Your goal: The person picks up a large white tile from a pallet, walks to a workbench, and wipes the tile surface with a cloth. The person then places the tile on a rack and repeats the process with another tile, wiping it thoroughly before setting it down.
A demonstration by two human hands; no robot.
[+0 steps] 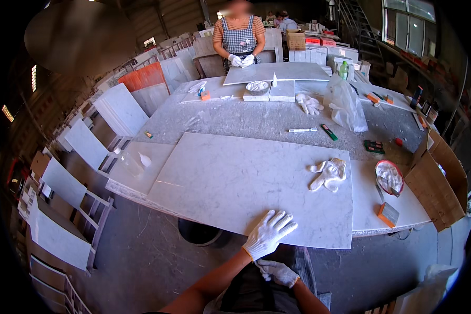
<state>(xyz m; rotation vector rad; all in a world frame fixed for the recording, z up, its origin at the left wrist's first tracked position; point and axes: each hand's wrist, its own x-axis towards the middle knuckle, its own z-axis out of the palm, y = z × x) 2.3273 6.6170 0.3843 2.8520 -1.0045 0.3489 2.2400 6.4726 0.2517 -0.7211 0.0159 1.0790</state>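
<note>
My left hand (269,234), in a white knit glove, lies flat with fingers spread on the near edge of a large white-grey marble slab (235,178). Close to my body, just below the left wrist, is my right hand (280,273), also gloved. Its fingers point left, and their tips are partly hidden, so I cannot tell whether they close on anything. A pair of white gloves (329,174) rests on the slab's right part. To the right are a red-rimmed bowl of white paste (389,177) and an orange-and-grey block (388,215).
Across the table, a person in a checked apron (239,39) stands behind another slab (277,73). A cardboard box (437,180) stands at the right edge; a plastic bag (346,107) lies farther back. Slabs lean on racks (91,220) at left. A black bucket (199,233) sits below the table edge.
</note>
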